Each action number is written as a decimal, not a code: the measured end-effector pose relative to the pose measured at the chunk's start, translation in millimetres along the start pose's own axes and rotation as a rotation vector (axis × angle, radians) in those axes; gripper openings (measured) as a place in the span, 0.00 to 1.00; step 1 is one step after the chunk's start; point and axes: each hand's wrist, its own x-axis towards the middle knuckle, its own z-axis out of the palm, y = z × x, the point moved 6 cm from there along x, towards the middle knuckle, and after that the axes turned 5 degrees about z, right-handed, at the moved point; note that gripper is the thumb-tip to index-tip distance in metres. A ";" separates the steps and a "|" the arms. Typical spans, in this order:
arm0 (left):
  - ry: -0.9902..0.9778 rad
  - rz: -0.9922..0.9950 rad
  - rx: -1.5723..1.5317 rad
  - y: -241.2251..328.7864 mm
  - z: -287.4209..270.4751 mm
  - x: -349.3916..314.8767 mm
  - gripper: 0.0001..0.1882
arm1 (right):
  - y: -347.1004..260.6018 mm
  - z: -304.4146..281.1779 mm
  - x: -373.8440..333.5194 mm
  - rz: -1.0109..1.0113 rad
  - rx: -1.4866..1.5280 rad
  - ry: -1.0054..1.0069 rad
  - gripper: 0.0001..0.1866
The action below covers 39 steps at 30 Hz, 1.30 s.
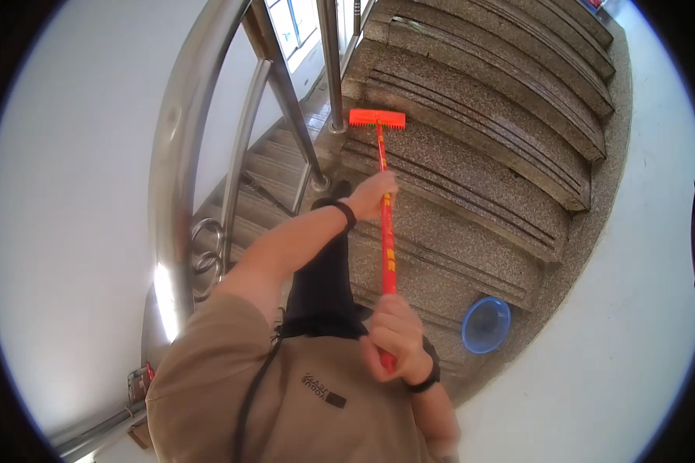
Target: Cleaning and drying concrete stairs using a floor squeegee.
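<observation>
Both my hands are closed round the red handle of a long scrub brush (pixel 388 247). My left hand (pixel 372 194) grips the handle about midway, with a dark band on that wrist. Close to my body, my right hand (pixel 398 339) wraps the near end of the handle, and a black watch sits on its wrist. The wide orange-red brush head (pixel 377 118) lies against a step ahead, beside the foot of a metal railing post. Its short bristles show only as a toothed edge.
Speckled stone stairs (pixel 471 131) curve upward ahead and to the right. A shiny metal handrail (pixel 174 154) with posts runs along the left, and more steps (pixel 274 166) descend beyond it. A blue plastic basin (pixel 486 326) stands on a step near the white right wall (pixel 594 309).
</observation>
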 end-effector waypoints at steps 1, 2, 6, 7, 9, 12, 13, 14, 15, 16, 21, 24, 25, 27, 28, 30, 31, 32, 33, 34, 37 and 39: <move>-0.004 -0.050 -0.028 10.3 4.1 -3.5 0.11 | -8.2 -6.4 -6.9 0.025 0.006 -0.022 0.12; -0.064 -0.128 -0.034 21.1 11.6 -7.9 0.11 | -16.7 -11.7 -14.3 0.048 0.001 -0.062 0.12; -0.012 -0.100 -0.063 86.1 14.2 -17.8 0.12 | -56.6 -37.4 -46.6 0.088 0.061 -0.079 0.11; 0.014 -0.132 -0.068 98.3 14.1 -19.4 0.13 | -62.8 -43.3 -51.6 0.095 0.091 -0.083 0.11; 0.034 -0.165 -0.078 112.0 11.4 -19.7 0.15 | -70.2 -52.4 -57.3 0.106 0.122 -0.082 0.10; -0.002 -0.153 -0.080 118.4 8.2 -20.7 0.15 | -73.8 -52.3 -55.3 0.098 0.159 -0.126 0.09; -0.004 -0.157 -0.070 114.8 4.7 -22.1 0.15 | -72.2 -49.3 -51.9 0.090 0.160 -0.120 0.12; -0.023 -0.162 -0.067 110.2 2.7 -24.2 0.15 | -70.9 -44.8 -48.0 0.071 0.161 -0.122 0.15; -0.010 -0.163 -0.062 105.1 -2.4 -27.9 0.15 | -66.2 -40.8 -43.8 0.087 0.162 -0.113 0.15; -0.020 -0.178 -0.033 96.8 -8.3 -32.7 0.14 | -60.9 -35.2 -38.9 0.066 0.176 -0.124 0.16; -0.065 -0.164 0.021 60.9 -31.0 -43.1 0.11 | -41.6 -6.5 -19.7 -0.021 0.161 -0.150 0.15; -0.041 -0.142 0.042 58.2 -33.7 -41.3 0.11 | -40.9 -8.7 -19.2 -0.027 0.160 -0.115 0.15; -0.031 -0.168 0.020 59.8 -32.2 -40.9 0.11 | -42.4 -10.4 -21.1 -0.019 0.154 -0.134 0.15; -0.030 -0.141 0.027 70.5 -27.1 -37.8 0.11 | -48.8 -20.3 -27.3 -0.026 0.148 -0.105 0.14; -0.022 -0.128 0.029 77.6 -24.7 -37.3 0.11 | -51.7 -24.4 -30.9 -0.019 0.146 -0.096 0.14; -0.022 -0.164 0.032 93.7 -16.1 -41.5 0.13 | -61.5 -34.0 -41.2 0.004 0.180 -0.095 0.14; -0.022 -0.202 0.025 98.3 -13.2 -43.1 0.15 | -64.9 -37.5 -44.9 0.012 0.230 -0.083 0.13; -0.048 -0.224 0.032 100.8 -13.0 -45.8 0.15 | -67.5 -36.7 -46.7 -0.003 0.227 -0.078 0.15; -0.063 -0.217 0.026 103.3 -14.2 -48.2 0.15 | -68.8 -33.7 -48.5 0.011 0.214 -0.085 0.15; -0.056 -0.193 0.030 104.9 -17.4 -50.2 0.16 | -70.1 -29.7 -49.4 0.005 0.231 -0.089 0.14; -0.047 -0.134 0.040 97.1 -28.1 -53.4 0.16 | -63.5 -20.3 -48.3 -0.013 0.237 -0.104 0.14; -0.051 -0.101 0.041 85.3 -32.1 -52.0 0.16 | -50.8 -13.9 -44.4 -0.018 0.231 -0.112 0.14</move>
